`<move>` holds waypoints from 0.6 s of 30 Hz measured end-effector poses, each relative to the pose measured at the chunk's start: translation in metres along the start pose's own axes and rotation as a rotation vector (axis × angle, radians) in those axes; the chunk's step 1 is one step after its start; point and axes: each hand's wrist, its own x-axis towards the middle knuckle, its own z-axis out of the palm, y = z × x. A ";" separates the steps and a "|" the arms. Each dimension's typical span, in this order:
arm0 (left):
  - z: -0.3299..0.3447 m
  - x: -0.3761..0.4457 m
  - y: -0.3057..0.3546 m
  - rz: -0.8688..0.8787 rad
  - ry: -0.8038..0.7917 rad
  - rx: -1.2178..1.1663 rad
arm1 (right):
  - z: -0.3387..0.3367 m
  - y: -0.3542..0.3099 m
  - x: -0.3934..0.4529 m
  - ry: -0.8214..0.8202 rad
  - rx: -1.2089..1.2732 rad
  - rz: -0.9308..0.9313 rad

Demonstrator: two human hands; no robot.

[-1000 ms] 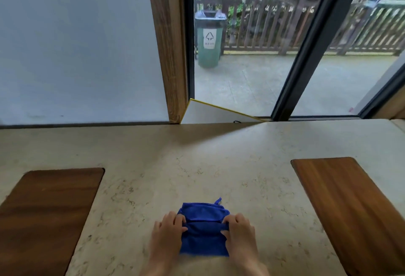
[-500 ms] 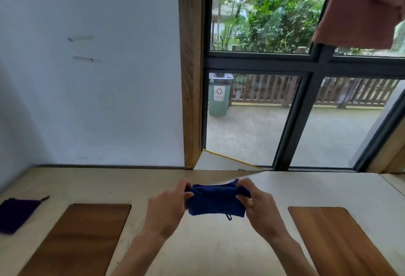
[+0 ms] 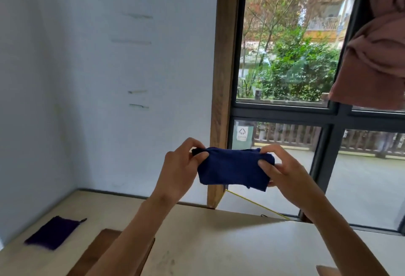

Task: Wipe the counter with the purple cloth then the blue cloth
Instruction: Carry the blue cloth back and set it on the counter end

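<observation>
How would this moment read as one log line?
left hand + right hand: gripping blue cloth | cloth: off counter | purple cloth: lying far left

I see a pale blue-white wall (image 3: 87, 78) on the left, marked with a few short scuffs. A wooden post (image 3: 223, 78) stands upright where the wall meets a dark-framed window (image 3: 285, 109). Through the glass, daylight shows green shrubs (image 3: 302, 78), a wooden fence (image 3: 289, 135) and a paved patio (image 3: 363, 179). A bin (image 3: 242, 134) with a white label stands outside, just right of the post. A reddish-brown curtain (image 3: 377, 61) hangs bunched at the upper right. Two dark wooden boards (image 3: 103, 249) lie below, only partly in view.
</observation>
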 end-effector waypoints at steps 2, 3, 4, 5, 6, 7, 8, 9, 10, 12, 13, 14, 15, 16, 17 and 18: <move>-0.014 0.001 0.003 -0.013 0.036 -0.066 | 0.006 -0.008 0.007 0.010 0.088 -0.010; -0.021 0.000 0.003 -0.021 0.055 -0.087 | 0.011 -0.012 0.011 0.019 0.112 -0.024; -0.029 -0.001 0.001 -0.031 0.073 -0.097 | 0.017 -0.017 0.016 0.028 0.122 -0.048; -0.037 -0.003 -0.002 -0.040 0.091 -0.101 | 0.025 -0.023 0.020 0.031 0.132 -0.077; -0.046 -0.006 -0.006 -0.051 0.114 -0.107 | 0.034 -0.030 0.025 0.026 0.156 -0.104; -0.056 -0.010 -0.011 -0.063 0.142 -0.113 | 0.044 -0.037 0.029 0.010 0.193 -0.125; -0.068 -0.014 -0.017 -0.079 0.172 -0.121 | 0.056 -0.046 0.033 -0.012 0.235 -0.143; -0.081 -0.019 -0.022 -0.097 0.201 -0.125 | 0.068 -0.054 0.036 -0.033 0.274 -0.159; -0.096 -0.025 -0.027 -0.113 0.229 -0.126 | 0.082 -0.063 0.038 -0.054 0.311 -0.174; -0.128 -0.040 -0.038 -0.123 0.290 -0.103 | 0.112 -0.084 0.041 -0.107 0.368 -0.202; -0.146 -0.048 -0.043 -0.126 0.322 -0.080 | 0.129 -0.096 0.041 -0.139 0.387 -0.217; -0.164 -0.057 -0.048 -0.132 0.352 -0.056 | 0.147 -0.109 0.040 -0.172 0.404 -0.234; -0.184 -0.066 -0.054 -0.140 0.380 -0.033 | 0.164 -0.124 0.039 -0.207 0.423 -0.249; -0.203 -0.075 -0.060 -0.151 0.409 -0.015 | 0.182 -0.138 0.037 -0.239 0.444 -0.262; -0.223 -0.084 -0.066 -0.163 0.437 0.001 | 0.199 -0.153 0.035 -0.265 0.462 -0.272; -0.244 -0.093 -0.072 -0.170 0.460 0.018 | 0.216 -0.168 0.032 -0.283 0.478 -0.282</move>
